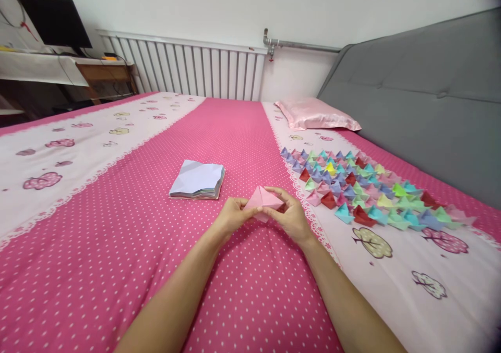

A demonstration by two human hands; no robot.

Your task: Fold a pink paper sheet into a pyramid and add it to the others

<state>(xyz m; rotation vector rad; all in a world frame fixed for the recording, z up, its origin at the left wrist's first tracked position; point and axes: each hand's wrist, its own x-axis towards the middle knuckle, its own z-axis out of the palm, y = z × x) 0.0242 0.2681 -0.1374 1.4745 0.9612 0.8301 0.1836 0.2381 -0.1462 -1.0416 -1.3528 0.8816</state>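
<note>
A pink folded paper boat (261,198) is held up between my two hands, just above the dotted pink bedspread. My left hand (234,216) pinches its left corner, thumb laid along the lower edge. On the other side my right hand (290,215) grips the right corner, with fingers behind and thumb in front. To the left of my hands lies a stack of square paper sheets (199,179), a pale lilac one on top. Rows of small folded paper boats (364,216) in many colours stand on the bed to the right.
The bed's bedspread (164,248) spreads under everything. A pink pillow (317,114) lies at the back right against a grey headboard (422,92). Behind the bed are a white radiator (188,66) and a pipe (305,45). A desk (105,71) with a black monitor (57,23) stands far left.
</note>
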